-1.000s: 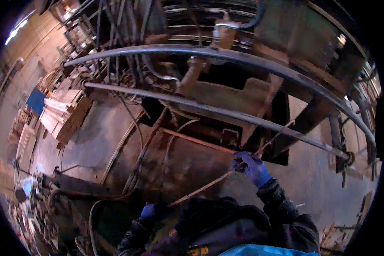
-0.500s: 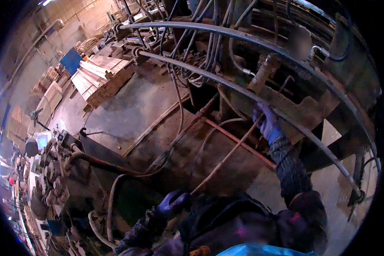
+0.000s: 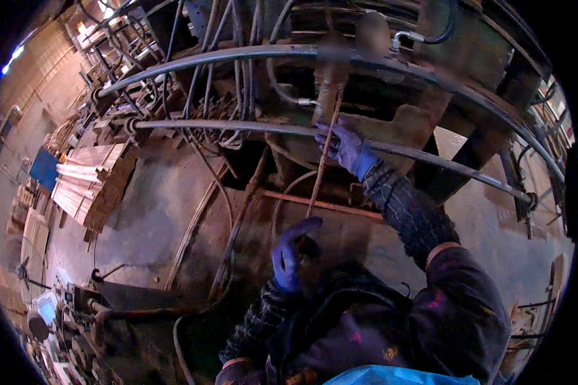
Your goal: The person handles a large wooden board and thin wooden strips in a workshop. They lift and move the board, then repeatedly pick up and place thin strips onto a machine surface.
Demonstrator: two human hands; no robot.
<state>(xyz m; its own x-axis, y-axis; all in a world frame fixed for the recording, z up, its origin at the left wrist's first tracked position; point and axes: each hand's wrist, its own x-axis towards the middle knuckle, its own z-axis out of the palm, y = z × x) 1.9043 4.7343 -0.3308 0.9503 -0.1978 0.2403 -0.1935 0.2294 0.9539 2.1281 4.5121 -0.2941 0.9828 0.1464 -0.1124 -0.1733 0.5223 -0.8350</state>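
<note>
A long thin rusty rod (image 3: 318, 178) slants upward in front of me, from near my chest toward the machine. My right hand (image 3: 348, 153), in a purple glove, reaches forward and has its fingers around the upper part of the rod, close to the lower metal rail (image 3: 237, 128). Nearer my body, my left hand (image 3: 289, 256), also gloved in purple, curls at the rod's near end. Its forefinger crosses over that end, which is hidden behind it. Above my right hand, the rod's far part overlaps a rusty cylinder (image 3: 325, 96) on the machine.
A second curved rail (image 3: 237, 56) runs above the first, with dark hoses (image 3: 241, 77) behind. Below lies an orange-red bar (image 3: 327, 205). Stacked timber (image 3: 87, 183) and a blue panel (image 3: 44, 168) stand at the left. Dusty machinery (image 3: 70, 321) fills the lower left.
My view has turned to the right. My left hand has risen and moved forward with the rod's near end. The rod stands steeper, and its far part now extends above my right hand.
</note>
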